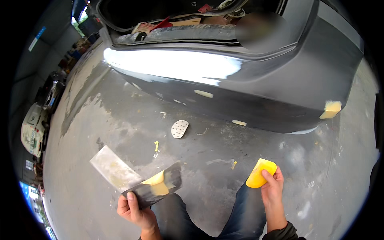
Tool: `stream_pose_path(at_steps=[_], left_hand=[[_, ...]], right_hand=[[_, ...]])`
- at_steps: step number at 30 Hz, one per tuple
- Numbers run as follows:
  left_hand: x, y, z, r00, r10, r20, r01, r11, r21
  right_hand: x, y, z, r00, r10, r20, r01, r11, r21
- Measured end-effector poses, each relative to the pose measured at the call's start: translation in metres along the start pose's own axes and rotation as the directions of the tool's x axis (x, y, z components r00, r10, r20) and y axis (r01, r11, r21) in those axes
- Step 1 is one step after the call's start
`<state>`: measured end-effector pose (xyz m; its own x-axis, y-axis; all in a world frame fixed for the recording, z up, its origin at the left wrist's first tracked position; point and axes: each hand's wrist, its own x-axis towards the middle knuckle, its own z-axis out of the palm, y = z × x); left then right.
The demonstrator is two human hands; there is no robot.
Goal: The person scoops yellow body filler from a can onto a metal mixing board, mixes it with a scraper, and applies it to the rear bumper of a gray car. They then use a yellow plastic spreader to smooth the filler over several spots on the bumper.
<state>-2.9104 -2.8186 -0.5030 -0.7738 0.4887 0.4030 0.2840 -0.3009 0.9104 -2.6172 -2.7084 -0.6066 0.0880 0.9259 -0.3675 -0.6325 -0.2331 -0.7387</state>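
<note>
My left hand [136, 212] grips a dark flat mixing board [174, 176] by its near left corner, thumb on top. Pale yellow putty [159, 186] is smeared across the board's middle. A light grey rectangular plate [114, 166] reaches out from behind the board; whether the same hand holds it or it lies lower down, I cannot tell. Between the thumb and fingers of my right hand [273, 190] is a yellow putty spreader [260, 173], held up over my right knee, apart from the board.
Ahead stands a grey car bumper [276, 86] with a whitish area [172, 64] and yellowish filler patches, one at its right corner [331, 109]. A white perforated disc [179, 129] and yellow scraps lie on the grey floor [100, 124]. Vehicles stand at the far left.
</note>
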Motion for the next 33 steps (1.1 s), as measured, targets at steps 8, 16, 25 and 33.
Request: stream_pose_path(at_steps=[8, 16, 25, 33], left_hand=[[0.096, -0.092, -0.051, 0.978, 0.048, 0.201, -0.054, 0.998, 0.025], [0.184, -0.126, -0.074, 0.830, 0.192, 0.524, -0.293, 0.949, 0.116], [0.222, -0.147, -0.066, 0.691, 0.141, 0.709, -0.256, 0.965, 0.057], [0.240, -0.157, -0.076, 0.732, 0.274, 0.623, -0.266, 0.958, -0.110]], right_hand=[[0.005, 0.033, 0.029, 0.942, -0.318, -0.107, 0.294, 0.936, -0.197], [-0.051, 0.067, 0.070, 0.794, -0.487, -0.363, 0.380, 0.865, -0.329], [0.010, 0.092, 0.095, 0.211, -0.908, 0.361, 0.509, -0.213, -0.834], [0.094, 0.069, 0.084, -0.208, -0.631, 0.748, 0.355, -0.761, -0.543]])
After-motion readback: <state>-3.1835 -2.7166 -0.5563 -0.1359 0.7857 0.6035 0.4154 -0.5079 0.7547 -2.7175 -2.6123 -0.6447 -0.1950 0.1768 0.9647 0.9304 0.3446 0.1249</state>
